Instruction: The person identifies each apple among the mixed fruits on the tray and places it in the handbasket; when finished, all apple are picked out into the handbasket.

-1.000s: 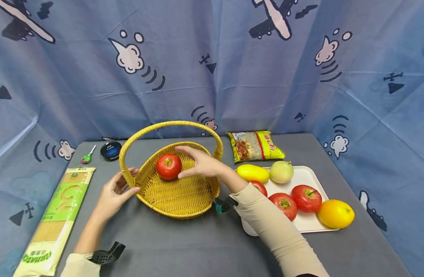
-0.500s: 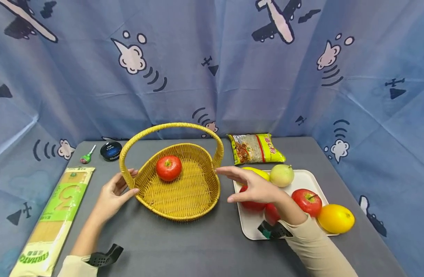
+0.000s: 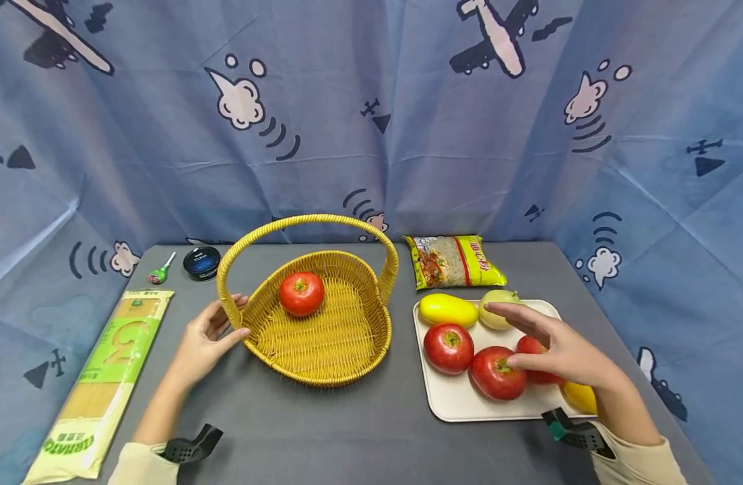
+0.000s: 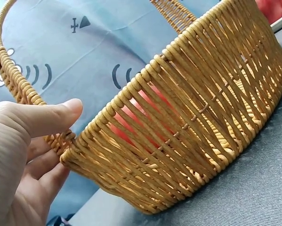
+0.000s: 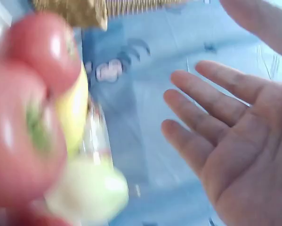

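Note:
My left hand (image 3: 203, 342) grips the yellow wicker basket (image 3: 322, 378) at the left foot of its tall handle. In the left wrist view the thumb (image 4: 51, 115) lies along the near side of the handle's foot, with the fingers behind it. A red apple (image 3: 301, 294) sits inside, at the basket's back left. My right hand (image 3: 568, 347) hangs over the right part of the white tray (image 3: 462, 412), fingers spread and holding nothing. Below it lie red apples (image 3: 448, 348), one partly hidden by the hand. In the right wrist view the palm (image 5: 253, 155) faces the camera.
A yellow oblong fruit (image 3: 448, 310) and a pale green pear-like fruit (image 3: 494, 311) lie on the tray, an orange-yellow fruit (image 3: 579, 396) at its right. Behind stands a food packet (image 3: 453, 261). At left are a noodle packet (image 3: 107, 377), a lollipop (image 3: 159, 275) and a tuna tin (image 3: 201, 263).
My right hand has moved right, from over the basket beside the apple to above the tray's right side. The left hand keeps its grip on the basket.

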The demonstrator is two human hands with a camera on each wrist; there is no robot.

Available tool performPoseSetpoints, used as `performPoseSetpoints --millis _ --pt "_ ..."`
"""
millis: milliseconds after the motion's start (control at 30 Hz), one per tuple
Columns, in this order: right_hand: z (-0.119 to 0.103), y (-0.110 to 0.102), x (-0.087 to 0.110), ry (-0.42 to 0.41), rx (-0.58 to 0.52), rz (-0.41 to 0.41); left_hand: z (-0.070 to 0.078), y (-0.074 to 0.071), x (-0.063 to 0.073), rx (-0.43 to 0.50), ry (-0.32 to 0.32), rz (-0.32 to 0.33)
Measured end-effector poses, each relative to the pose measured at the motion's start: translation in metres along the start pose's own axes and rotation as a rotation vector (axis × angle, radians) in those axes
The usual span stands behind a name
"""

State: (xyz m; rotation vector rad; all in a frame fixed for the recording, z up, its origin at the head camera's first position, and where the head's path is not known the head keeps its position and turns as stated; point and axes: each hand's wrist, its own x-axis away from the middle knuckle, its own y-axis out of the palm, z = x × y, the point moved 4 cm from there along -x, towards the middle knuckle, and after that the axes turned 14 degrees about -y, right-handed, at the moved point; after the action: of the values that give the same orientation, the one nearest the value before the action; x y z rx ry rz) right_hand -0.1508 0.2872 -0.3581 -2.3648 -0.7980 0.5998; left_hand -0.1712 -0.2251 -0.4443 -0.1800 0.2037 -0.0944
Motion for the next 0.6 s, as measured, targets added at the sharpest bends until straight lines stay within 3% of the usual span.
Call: performPoseSetpoints --millis 167,400,600 --pt "0.014 -0.020 0.027 0.117 0.079 -0.029 0.002 0.001 0.001 0.024 -0.001 0.000" --pt "0.041 -0.049 0.054 0.111 -0.128 -0.024 0.003 0.001 0.000 0.054 -0.005 0.003" --pt "0.065 -0.057 0.065 0.179 -0.179 -0.085 0.003 0.001 0.001 0.060 -0.015 0.004"
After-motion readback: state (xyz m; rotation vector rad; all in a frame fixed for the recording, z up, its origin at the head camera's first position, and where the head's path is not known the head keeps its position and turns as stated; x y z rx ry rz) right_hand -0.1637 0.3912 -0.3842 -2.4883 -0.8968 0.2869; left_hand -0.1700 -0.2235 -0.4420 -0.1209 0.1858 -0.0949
